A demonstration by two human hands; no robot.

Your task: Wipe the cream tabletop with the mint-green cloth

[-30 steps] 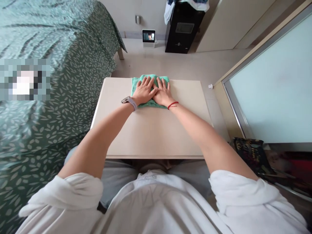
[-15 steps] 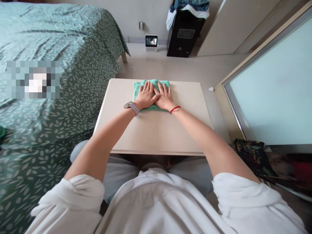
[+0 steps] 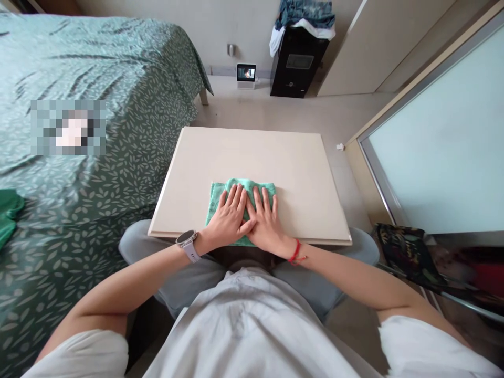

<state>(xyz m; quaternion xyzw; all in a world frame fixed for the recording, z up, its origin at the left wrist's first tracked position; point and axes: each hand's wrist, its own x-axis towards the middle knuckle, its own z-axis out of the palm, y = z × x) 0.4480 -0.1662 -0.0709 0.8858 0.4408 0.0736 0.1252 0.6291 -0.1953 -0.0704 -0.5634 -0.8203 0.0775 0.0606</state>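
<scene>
A folded green cloth (image 3: 216,198) lies flat on the pale tabletop (image 3: 252,152), close to the edge nearest me. On its left half rests my left hand (image 3: 227,218), palm down with the fingers stretched out; a watch (image 3: 188,242) is on that wrist. My right hand (image 3: 265,220) lies flat on the cloth's right half, fingers spread, with a red string bracelet (image 3: 295,252) at the wrist. The two thumbs meet or overlap in the middle. Both palms cover much of the cloth, and neither hand grips it.
A bed with a green leaf-patterned sheet (image 3: 157,100) stands to the left, with a green fabric piece (image 3: 8,212) on it. Ahead on the floor are a small screen device (image 3: 246,73) and a black cabinet (image 3: 297,63). A frosted panel (image 3: 444,142) is at the right.
Both hands have slid with the green cloth from the table's far edge back to its near edge. My elbows have bent outward.
</scene>
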